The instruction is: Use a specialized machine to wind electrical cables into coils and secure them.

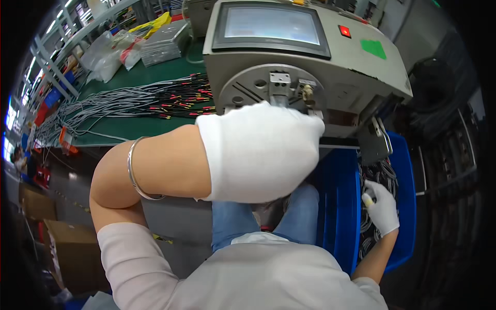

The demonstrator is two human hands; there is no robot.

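Observation:
In a white glove, my left hand (261,152) reaches across in front of a beige machine (372,77). It is close to the round metal faceplate (243,85) and the small metal clamp block (279,80) on it. The back of the glove faces me and hides the fingers, so whatever they touch is out of sight. My right hand (383,209), also gloved, is low over dark coiled cables (380,173) inside a blue bin (405,206). Its thumb, with a yellowish tip, stands apart from the bent fingers, and nothing shows between them.
Grey cables (124,101) with black and red ends lie along the green bench (106,137) at left. Behind them are plastic bags (106,54) and a wrapped stack (164,44). A metal bracket (376,142) juts over the bin. Cardboard boxes (77,253) stand at lower left.

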